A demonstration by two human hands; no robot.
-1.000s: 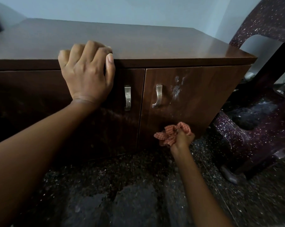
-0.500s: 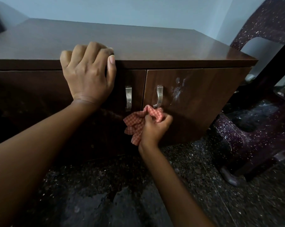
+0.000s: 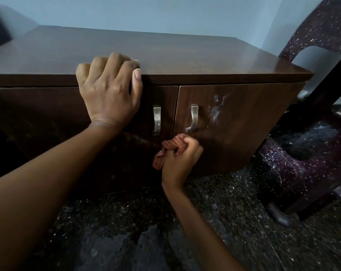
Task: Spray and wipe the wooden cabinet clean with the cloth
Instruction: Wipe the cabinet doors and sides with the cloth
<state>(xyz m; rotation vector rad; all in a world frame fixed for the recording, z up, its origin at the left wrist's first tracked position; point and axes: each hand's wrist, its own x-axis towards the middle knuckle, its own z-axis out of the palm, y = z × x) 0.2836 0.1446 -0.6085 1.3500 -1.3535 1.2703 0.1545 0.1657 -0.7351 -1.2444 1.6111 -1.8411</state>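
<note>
My right hand [image 3: 180,161] grips the crumpled checked cloth [image 3: 171,144] against the glossy wood-grain cabinet [image 3: 244,145], while my left hand [image 3: 107,94] clasps its top edge.

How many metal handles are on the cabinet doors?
2. The left handle is on the left door; the right handle is on the right door, above the cloth. The left arm may hide others.
</note>
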